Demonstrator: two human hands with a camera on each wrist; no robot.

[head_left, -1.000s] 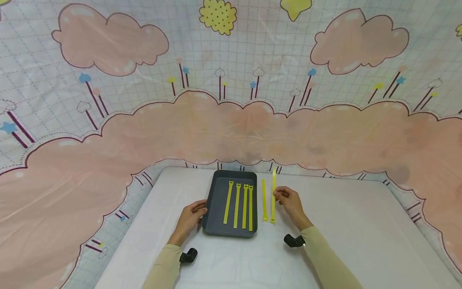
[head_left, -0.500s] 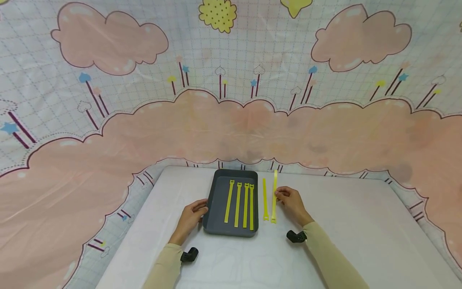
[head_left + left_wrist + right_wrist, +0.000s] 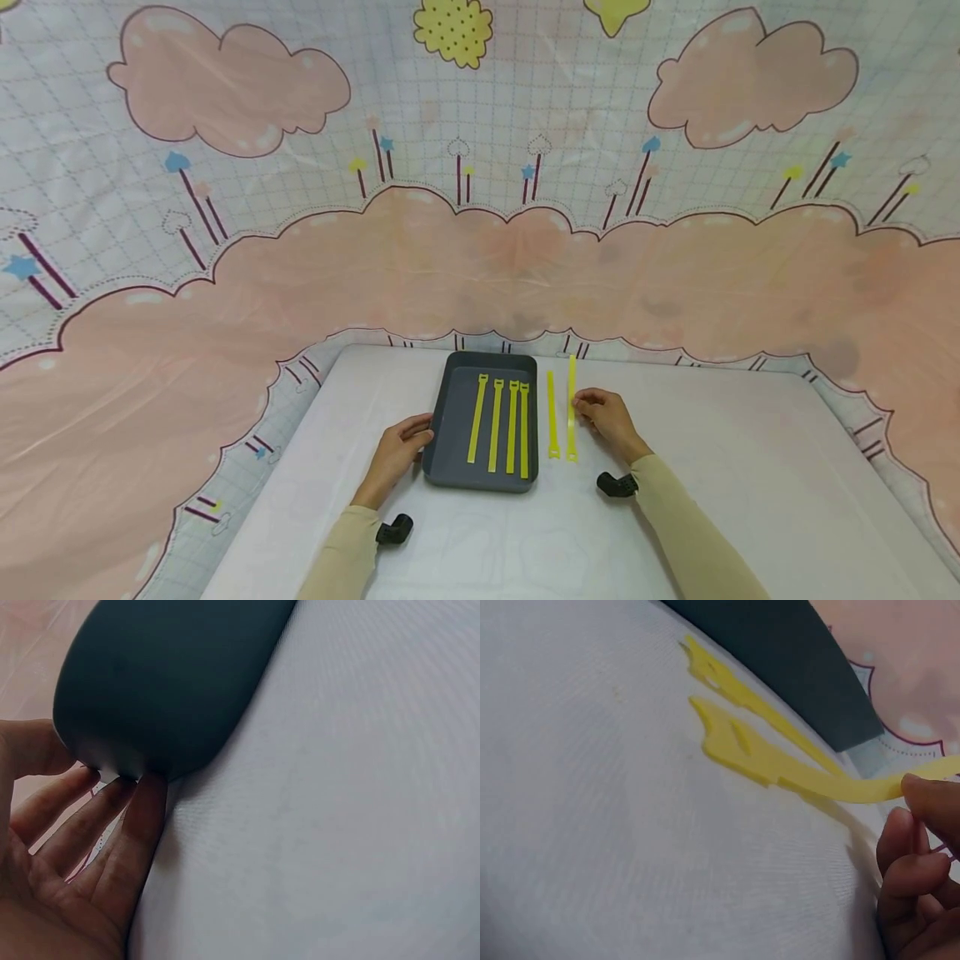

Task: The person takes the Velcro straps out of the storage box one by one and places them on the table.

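My left hand [image 3: 396,454] holds the left rim of a dark grey tray [image 3: 447,442]; in the left wrist view its thumb and fingertips meet the tray wall [image 3: 172,682]. Between thumb and fingers, my right hand [image 3: 607,421] pinches a yellow cable tie [image 3: 572,433] by its strap, right of the tray. That tie's slotted head [image 3: 739,750] points toward me, and its strap bends up to the thumb in the right wrist view. Alongside it, a second yellow cable tie [image 3: 552,417] lies on the table. Several more yellow cable ties [image 3: 494,429] lie lengthwise inside the tray, heads at the far end.
A white-covered table [image 3: 712,467] carries everything. Behind it hangs a cloth backdrop [image 3: 495,267] printed with clouds. Black wrist cameras [image 3: 394,529] are strapped to both forearms.
The far end of the pinched cable tie has dropped slightly, with the right hand staying on its strap. The tray and left hand hold their places; the head view has shifted slightly.
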